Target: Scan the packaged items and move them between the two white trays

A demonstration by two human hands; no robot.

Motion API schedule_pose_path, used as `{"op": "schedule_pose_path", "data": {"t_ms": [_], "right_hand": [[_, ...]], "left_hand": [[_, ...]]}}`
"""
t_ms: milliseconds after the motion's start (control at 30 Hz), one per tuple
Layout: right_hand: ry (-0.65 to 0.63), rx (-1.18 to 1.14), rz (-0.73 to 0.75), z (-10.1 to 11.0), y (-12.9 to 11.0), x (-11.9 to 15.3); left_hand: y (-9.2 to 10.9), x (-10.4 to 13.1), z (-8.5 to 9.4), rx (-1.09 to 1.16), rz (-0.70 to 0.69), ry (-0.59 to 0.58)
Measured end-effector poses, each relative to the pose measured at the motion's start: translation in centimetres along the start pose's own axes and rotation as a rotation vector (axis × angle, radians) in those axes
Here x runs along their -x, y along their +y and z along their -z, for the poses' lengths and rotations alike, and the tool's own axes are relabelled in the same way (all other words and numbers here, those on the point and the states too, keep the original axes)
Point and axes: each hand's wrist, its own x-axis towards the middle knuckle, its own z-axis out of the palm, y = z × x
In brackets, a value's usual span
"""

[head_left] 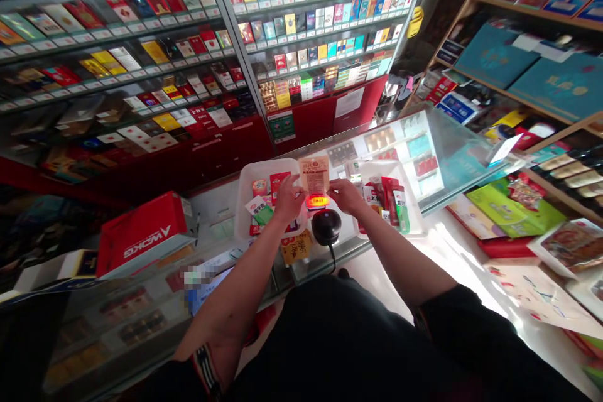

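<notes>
A beige printed packet (315, 174) stands between my hands, its lower edge lit orange-red by a black scanner (326, 227) just in front of it. My left hand (289, 198) pinches the packet's left lower corner. On the right lower corner, the fingers of my right hand (345, 195) are closed. To the left, partly under my left hand, is a white bin (244, 201) with red and green packets. Another white bin (417, 201) at the right holds red and green packets.
The glass counter (447, 157) runs across the view. A red box (144, 232) lies at the left, a yellow card (298, 247) beside the scanner. Cigarette shelves (325, 3) rise behind. Boxes (513, 207) are stacked at the right.
</notes>
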Motion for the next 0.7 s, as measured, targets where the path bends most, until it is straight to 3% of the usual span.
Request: {"op": "schedule_pose_path", "data": {"t_ms": [400,700], "right_hand": [[0.047,-0.02,-0.06,-0.3,1.7,0.4],[0.113,-0.062,-0.111,2.3,2.6,1.2]], "left_hand": [[1.2,-0.2,-0.7,-0.028,0.031,0.013],[4.3,-1.5,-1.7,0.086,0.045,0.079]]}}
